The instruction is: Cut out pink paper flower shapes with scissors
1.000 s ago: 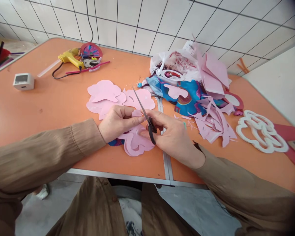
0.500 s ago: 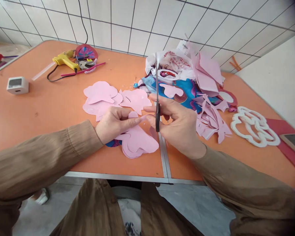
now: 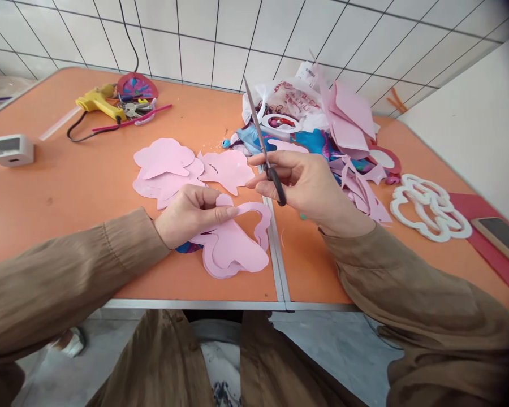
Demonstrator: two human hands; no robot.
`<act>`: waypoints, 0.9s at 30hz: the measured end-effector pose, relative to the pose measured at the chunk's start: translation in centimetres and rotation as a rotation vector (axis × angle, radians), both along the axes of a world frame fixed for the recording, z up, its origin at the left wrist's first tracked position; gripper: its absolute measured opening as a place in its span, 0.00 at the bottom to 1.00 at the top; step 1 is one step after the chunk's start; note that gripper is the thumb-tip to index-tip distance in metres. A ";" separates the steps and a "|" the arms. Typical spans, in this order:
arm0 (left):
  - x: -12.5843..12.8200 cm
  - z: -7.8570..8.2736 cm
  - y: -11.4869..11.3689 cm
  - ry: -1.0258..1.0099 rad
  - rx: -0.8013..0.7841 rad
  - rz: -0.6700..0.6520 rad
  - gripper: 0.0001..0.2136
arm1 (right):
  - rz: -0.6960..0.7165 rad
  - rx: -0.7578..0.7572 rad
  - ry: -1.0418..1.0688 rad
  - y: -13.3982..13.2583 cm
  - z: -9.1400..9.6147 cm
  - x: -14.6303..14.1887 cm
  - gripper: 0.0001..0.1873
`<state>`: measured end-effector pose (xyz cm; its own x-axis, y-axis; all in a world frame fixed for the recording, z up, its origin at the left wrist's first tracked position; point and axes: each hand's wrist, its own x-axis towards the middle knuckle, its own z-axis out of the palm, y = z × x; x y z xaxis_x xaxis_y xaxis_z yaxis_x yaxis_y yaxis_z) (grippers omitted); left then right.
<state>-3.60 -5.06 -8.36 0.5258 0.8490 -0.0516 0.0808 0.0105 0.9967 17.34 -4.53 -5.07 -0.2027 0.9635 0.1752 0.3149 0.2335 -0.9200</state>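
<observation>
My left hand (image 3: 194, 216) pinches a pink cut-out piece (image 3: 241, 247) between thumb and fingers, over the front of the table. A curved pink strip (image 3: 261, 217) loops out from the piece on its right side. My right hand (image 3: 303, 186) holds a pair of scissors (image 3: 261, 138) with black handles, blades pointing up and away from the pink piece. Just beyond my left hand lie several pink cut-outs (image 3: 165, 161), overlapping. One pink shape (image 3: 231, 171) among them carries small dark marks. A bit of blue and purple material (image 3: 189, 247) shows under the held piece.
A yellow glue gun (image 3: 97, 103) lies at the back left, near a small white box (image 3: 13, 150). Pink scraps (image 3: 360, 192), folded pink sheets (image 3: 352, 116) and a plastic bag (image 3: 297, 96) are heaped back right. White cloud-shaped frames (image 3: 428, 209) and a phone (image 3: 503, 240) lie at right.
My right hand has moved up and away from the pink piece with the scissors, whose blades now tilt left. The curved strip has come into view. The whole view has shifted slightly.
</observation>
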 end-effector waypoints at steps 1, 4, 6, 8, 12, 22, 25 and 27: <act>0.0 0.0 0.0 0.006 0.005 -0.003 0.18 | 0.029 -0.013 -0.001 0.1 0.0 0.1 0.15; 0.1 -0.1 0.0 0.023 0.001 -0.008 0.18 | 0.118 -0.088 0.000 0.1 0.1 0.3 0.14; 0.1 -0.2 0.0 0.040 0.013 -0.004 0.18 | 0.172 -0.139 0.000 -0.1 0.3 0.3 0.14; 0.1 -0.2 0.0 0.070 0.048 0.006 0.18 | 0.197 -0.174 -0.007 -0.3 0.5 0.1 0.15; 0.2 0.0 0.0 0.183 0.096 0.019 0.18 | 0.181 -0.216 -0.016 -0.7 0.4 -0.5 0.15; 0.2 0.1 0.0 0.185 0.029 0.042 0.18 | 0.147 -0.131 -0.083 -0.9 -0.8 -1.2 0.12; 0.0 0.2 0.1 0.126 -0.048 0.033 0.18 | 0.106 -0.126 -0.015 -0.8 -0.9 -1.2 0.12; -0.1 0.3 0.2 0.117 -0.071 0.025 0.18 | 0.081 -0.123 0.012 -0.8 -0.9 -1.1 0.12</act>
